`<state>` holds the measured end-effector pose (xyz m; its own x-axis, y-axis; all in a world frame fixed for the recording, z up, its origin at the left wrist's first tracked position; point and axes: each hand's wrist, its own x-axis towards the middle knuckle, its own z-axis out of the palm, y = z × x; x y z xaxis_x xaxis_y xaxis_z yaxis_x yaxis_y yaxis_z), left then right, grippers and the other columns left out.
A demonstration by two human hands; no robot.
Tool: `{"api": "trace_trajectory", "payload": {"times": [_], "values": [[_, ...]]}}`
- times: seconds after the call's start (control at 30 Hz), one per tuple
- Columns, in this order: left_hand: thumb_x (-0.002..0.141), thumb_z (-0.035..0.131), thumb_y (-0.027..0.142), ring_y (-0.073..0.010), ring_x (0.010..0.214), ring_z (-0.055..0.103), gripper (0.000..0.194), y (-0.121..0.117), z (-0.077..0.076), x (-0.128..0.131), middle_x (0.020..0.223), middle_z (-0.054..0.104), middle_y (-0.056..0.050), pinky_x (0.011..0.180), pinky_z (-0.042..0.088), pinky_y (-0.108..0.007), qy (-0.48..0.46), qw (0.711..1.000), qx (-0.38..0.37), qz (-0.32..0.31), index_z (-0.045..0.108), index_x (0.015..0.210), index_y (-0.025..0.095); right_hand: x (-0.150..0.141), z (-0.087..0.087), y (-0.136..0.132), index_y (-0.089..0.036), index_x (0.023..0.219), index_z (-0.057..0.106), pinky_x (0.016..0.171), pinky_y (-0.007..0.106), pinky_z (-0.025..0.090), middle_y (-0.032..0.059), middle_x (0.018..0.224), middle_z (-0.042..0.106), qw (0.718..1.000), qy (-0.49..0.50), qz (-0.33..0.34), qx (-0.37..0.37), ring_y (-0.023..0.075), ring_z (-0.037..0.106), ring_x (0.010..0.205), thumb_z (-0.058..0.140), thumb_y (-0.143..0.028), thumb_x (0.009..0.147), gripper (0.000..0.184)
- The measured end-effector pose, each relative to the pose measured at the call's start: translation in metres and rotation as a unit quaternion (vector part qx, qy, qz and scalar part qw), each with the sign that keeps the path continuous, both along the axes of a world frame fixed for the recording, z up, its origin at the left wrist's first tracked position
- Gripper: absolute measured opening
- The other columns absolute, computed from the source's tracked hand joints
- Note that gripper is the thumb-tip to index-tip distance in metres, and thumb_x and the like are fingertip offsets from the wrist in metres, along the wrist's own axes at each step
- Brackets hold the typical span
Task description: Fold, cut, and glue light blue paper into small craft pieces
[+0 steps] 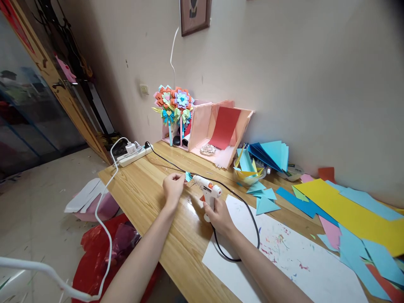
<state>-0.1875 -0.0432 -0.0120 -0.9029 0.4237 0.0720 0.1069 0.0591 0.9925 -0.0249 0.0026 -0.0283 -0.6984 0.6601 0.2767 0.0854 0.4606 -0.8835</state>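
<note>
White plastic made up most of the glue gun (208, 190), which sat in the grip of the right hand (221, 216), the fingers closed around its handle. Its body rose above that fist, and its nozzle pointed towards the left hand (173, 190). There, from where I stood, the thumb and fingertips were pinched shut on the small blue paper piece (188, 176); it stuck out past the fingertips on the side facing the gun, just beside the nozzle (whether the two touched, I could not tell). Both hands were over the wooden table (135, 185), the right one by the near left corner of the white sheet (274, 269), which was speckled with coloured marks. A black cord (259, 235) curved in a loop over that sheet and ran behind the hands to the power strip (134, 156) at the table's far left edge. Against the wall stood the pink box (199, 126), with a red paper (225, 126) leaning inside and the paper flowers (182, 100) upright at its left end. Right of the box came the clear bowl (244, 180) of folded paper, with light blue triangles (267, 203) lying just in front. Farther right, a yellow sheet (356, 212) overlapped blue and pink scraps.
</note>
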Motion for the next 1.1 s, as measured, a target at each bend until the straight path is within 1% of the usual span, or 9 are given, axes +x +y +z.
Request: {"api": "trace_trajectory", "payload": {"times": [0.23, 0.43, 0.53, 0.67, 0.73, 0.83, 0.9, 0.97, 1.1], "values": [[0.064, 0.058, 0.028, -0.0154, 0.053, 0.061, 0.014, -0.002, 0.005, 0.006, 0.053, 0.062, -0.002, 0.052, 0.044, -0.023, 0.039, 0.999, -0.02, 0.003, 0.061, 0.058, 0.015, -0.001, 0.003, -0.002, -0.017, 0.07, 0.055, 0.056, 0.026, 0.038, 0.001, 0.062, 0.058, 1.0, -0.004, -0.003, 0.007, 0.016, 0.054, 0.058, 0.044, -0.024, 0.076, 0.013], [0.064, 0.058, 0.027, -0.0154, 0.052, 0.061, 0.013, -0.002, 0.007, 0.009, 0.053, 0.062, -0.002, 0.053, 0.044, -0.024, 0.047, 0.999, -0.026, 0.007, 0.061, 0.058, 0.016, 0.0, 0.002, -0.002, -0.017, 0.067, 0.052, 0.054, 0.026, 0.036, 0.0012, 0.06, 0.056, 1.0, -0.01, -0.006, 0.002, 0.0156, 0.052, 0.058, 0.045, -0.027, 0.078, 0.016], [0.064, 0.058, 0.029, -0.0152, 0.054, 0.061, 0.015, -0.003, 0.005, 0.004, 0.056, 0.063, -0.002, 0.054, 0.044, -0.023, 0.048, 0.999, -0.017, 0.017, 0.061, 0.06, 0.015, 0.0, 0.003, -0.002, -0.016, 0.071, 0.055, 0.056, 0.026, 0.038, 0.0018, 0.063, 0.057, 0.999, 0.015, 0.007, -0.046, 0.0157, 0.052, 0.059, 0.047, -0.03, 0.078, 0.017], [0.065, 0.056, 0.031, -0.0151, 0.053, 0.061, 0.018, -0.004, 0.002, -0.008, 0.054, 0.061, -0.001, 0.054, 0.044, -0.023, 0.031, 0.997, 0.008, 0.075, 0.058, 0.058, 0.015, 0.0, 0.01, -0.003, -0.016, 0.084, 0.056, 0.058, 0.027, 0.043, 0.0028, 0.068, 0.06, 0.976, 0.084, 0.082, -0.186, 0.0146, 0.054, 0.06, 0.045, -0.037, 0.083, 0.023], [0.065, 0.056, 0.032, -0.0151, 0.052, 0.06, 0.018, -0.005, 0.002, -0.012, 0.052, 0.06, -0.001, 0.054, 0.043, -0.024, 0.023, 0.995, 0.018, 0.098, 0.058, 0.059, 0.015, 0.001, 0.014, -0.003, -0.017, 0.088, 0.054, 0.06, 0.028, 0.045, 0.0047, 0.077, 0.062, 0.957, 0.109, 0.105, -0.246, 0.0152, 0.056, 0.066, 0.049, -0.038, 0.081, 0.022], [0.066, 0.056, 0.032, -0.0151, 0.051, 0.059, 0.018, -0.007, 0.002, -0.014, 0.051, 0.06, -0.001, 0.055, 0.043, -0.024, 0.029, 0.993, 0.013, 0.11, 0.058, 0.059, 0.015, 0.003, 0.015, -0.002, -0.018, 0.092, 0.053, 0.059, 0.028, 0.048, 0.0078, 0.097, 0.06, 0.935, 0.119, 0.137, -0.305, 0.0172, 0.058, 0.077, 0.059, -0.033, 0.075, 0.023], [0.066, 0.055, 0.033, -0.0154, 0.052, 0.059, 0.019, -0.007, 0.002, -0.013, 0.051, 0.061, -0.001, 0.055, 0.043, -0.024, 0.036, 0.993, -0.003, 0.115, 0.059, 0.059, 0.015, 0.004, 0.014, -0.002, -0.019, 0.096, 0.052, 0.059, 0.029, 0.049, 0.0083, 0.104, 0.058, 0.922, 0.126, 0.159, -0.329, 0.0165, 0.059, 0.077, 0.058, -0.03, 0.076, 0.024], [0.067, 0.054, 0.033, -0.0157, 0.052, 0.059, 0.019, -0.006, 0.001, -0.012, 0.05, 0.061, -0.001, 0.056, 0.042, -0.025, 0.043, 0.992, -0.019, 0.116, 0.059, 0.06, 0.016, 0.004, 0.013, -0.003, -0.019, 0.098, 0.051, 0.06, 0.029, 0.049, 0.0076, 0.104, 0.058, 0.915, 0.138, 0.169, -0.338, 0.0146, 0.06, 0.07, 0.052, -0.028, 0.079, 0.021], [0.068, 0.053, 0.033, -0.0155, 0.054, 0.059, 0.019, -0.005, -0.002, -0.01, 0.053, 0.062, -0.002, 0.057, 0.042, -0.025, 0.076, 0.991, -0.045, 0.099, 0.06, 0.061, 0.017, 0.002, 0.012, -0.004, -0.022, 0.1, 0.046, 0.065, 0.031, 0.048, 0.0037, 0.099, 0.06, 0.929, 0.147, 0.155, -0.303, 0.0112, 0.059, 0.061, 0.047, -0.029, 0.083, 0.018]]}}
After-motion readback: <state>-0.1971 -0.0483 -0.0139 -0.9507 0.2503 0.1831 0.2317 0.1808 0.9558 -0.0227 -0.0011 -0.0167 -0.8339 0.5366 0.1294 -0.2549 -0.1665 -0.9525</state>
